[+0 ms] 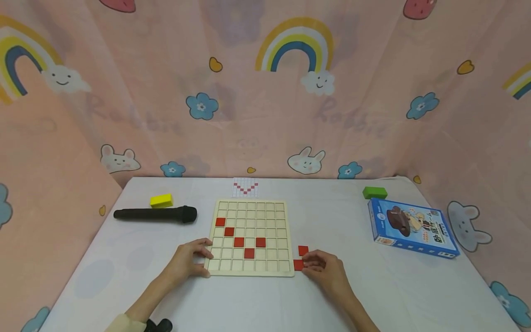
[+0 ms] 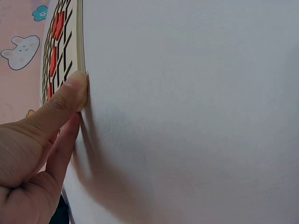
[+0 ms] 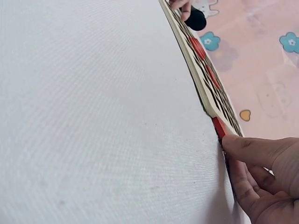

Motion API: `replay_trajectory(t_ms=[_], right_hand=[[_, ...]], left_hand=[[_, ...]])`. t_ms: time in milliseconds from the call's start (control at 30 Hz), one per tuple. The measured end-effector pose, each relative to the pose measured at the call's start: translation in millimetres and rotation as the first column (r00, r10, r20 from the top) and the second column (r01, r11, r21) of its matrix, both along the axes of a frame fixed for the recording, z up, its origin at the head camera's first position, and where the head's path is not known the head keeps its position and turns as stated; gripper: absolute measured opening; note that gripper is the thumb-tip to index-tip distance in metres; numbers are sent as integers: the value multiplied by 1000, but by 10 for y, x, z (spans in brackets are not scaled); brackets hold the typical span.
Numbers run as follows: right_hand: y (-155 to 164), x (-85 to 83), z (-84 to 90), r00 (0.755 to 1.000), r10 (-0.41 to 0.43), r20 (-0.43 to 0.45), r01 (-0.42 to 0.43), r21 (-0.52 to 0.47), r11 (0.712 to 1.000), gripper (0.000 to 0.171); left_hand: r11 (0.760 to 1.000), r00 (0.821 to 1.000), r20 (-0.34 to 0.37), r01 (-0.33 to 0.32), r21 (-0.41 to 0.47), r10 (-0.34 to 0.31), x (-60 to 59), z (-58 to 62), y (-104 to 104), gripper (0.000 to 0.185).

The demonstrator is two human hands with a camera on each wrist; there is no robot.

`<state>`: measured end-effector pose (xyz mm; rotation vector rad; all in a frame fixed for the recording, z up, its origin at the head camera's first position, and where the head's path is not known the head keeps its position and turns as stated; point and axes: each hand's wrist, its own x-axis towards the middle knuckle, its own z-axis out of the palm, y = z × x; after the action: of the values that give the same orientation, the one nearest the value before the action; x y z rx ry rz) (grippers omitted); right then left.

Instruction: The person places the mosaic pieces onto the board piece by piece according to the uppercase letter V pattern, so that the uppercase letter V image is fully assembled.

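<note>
A cream grid board (image 1: 274, 265) lies on the white table, with several red square tiles (image 1: 238, 242) set in its cells in a slanting line that turns up at the right. My left hand (image 1: 186, 262) holds the board by its near left corner, the thumb (image 2: 74, 86) at the edge. Just off the board's right side, my right hand (image 1: 329, 272) pinches a loose red tile (image 1: 298, 265) between thumb and fingers; the tile lies low at the table in the right wrist view. Another red tile (image 1: 303, 250) lies right behind it.
A small sheet with a red V pattern (image 1: 245, 187) lies beyond the board. At the left are a black microphone (image 1: 155, 215) and a yellow block (image 1: 161, 200). A blue box (image 1: 415, 227) and a green block (image 1: 375, 192) stand at the right. Patterned pink cloth (image 1: 249, 129) hangs behind.
</note>
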<state>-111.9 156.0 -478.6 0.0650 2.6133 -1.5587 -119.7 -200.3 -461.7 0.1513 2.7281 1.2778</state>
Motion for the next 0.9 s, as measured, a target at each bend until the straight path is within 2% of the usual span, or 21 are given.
replay_trajectory(t_ms=[200, 400, 900], right_hand=[[53, -32, 69, 1000, -30, -5, 30, -9, 1000, 28], [76, -102, 131, 998, -18, -55, 17, -8, 1000, 27], [20, -396, 153, 990, -16, -139, 21, 38, 999, 24]], left_hand=[[1000, 1000, 6, 3, 2, -3, -14, -1, 9, 35], [1000, 1000, 7, 5, -5, -5, 8, 2, -5, 35], [1000, 1000, 12, 10, -17, -10, 13, -2, -7, 35]])
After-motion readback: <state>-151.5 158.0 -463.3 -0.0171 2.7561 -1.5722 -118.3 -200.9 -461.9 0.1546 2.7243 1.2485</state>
